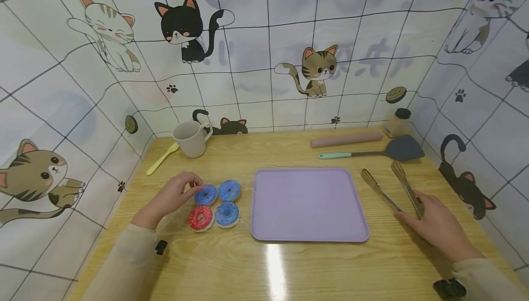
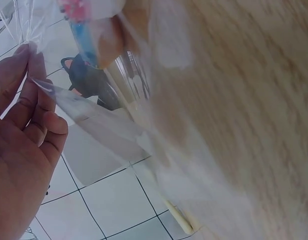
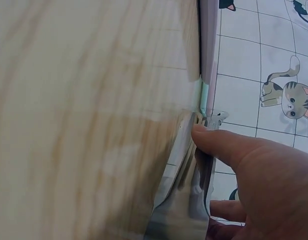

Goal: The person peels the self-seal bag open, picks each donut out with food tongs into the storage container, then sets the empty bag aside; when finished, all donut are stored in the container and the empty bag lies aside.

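Observation:
Three blue doughnuts and a red doughnut lie grouped on the wooden table, left of a lilac tray. Beside the upper-left blue one is my left hand. The left wrist view shows its thumb and fingers pinching the edge of a clear plastic wrapper, with doughnuts behind the film. My right hand grips metal tongs near their joined end, right of the tray. Their two arms are spread, tips pointing away from me. In the right wrist view, the thumb presses along the metal.
A grey mug and a yellow spoon stand at the back left. Along the back right are a rolling pin, a dark spatula and a small jar. Cat-patterned walls enclose the table.

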`<state>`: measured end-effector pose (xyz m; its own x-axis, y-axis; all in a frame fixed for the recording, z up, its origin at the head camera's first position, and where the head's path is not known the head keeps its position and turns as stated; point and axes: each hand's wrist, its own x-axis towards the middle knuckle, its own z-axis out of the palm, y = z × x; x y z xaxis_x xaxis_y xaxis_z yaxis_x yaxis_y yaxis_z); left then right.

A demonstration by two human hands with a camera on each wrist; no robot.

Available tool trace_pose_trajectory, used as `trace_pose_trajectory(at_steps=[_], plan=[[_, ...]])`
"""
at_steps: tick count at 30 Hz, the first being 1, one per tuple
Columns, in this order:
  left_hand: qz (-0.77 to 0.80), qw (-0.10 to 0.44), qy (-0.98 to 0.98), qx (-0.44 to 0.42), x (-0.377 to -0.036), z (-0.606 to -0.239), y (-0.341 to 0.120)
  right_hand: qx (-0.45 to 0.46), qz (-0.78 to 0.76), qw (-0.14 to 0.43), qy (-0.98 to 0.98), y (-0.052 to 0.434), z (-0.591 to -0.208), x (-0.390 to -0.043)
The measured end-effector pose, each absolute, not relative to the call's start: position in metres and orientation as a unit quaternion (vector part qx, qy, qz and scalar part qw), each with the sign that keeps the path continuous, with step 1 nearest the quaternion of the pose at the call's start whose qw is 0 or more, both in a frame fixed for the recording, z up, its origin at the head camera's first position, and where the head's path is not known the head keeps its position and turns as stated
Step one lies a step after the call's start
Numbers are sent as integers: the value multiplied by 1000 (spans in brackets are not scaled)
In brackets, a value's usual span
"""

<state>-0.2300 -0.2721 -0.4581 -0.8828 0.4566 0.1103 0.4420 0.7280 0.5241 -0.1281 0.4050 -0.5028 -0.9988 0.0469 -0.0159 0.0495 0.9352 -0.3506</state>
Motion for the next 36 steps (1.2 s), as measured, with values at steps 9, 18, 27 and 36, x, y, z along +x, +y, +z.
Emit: trace_pose_trajectory(at_steps=[9,18,27,36], plan=[[281,18,928,244,-236,-458,-274,18,-209,-52,976,405,-502,-129],[281,24,928,244,-237,-456,-273,-6,-233,-128,964,397,-499,-133],[281,29,929,240,-237,-456,-273,-68,-249,-158,953,364,-486,-141],[283,29,929,236,-237,-457,-274,-131,-254,-164,944,323,-474,-151]])
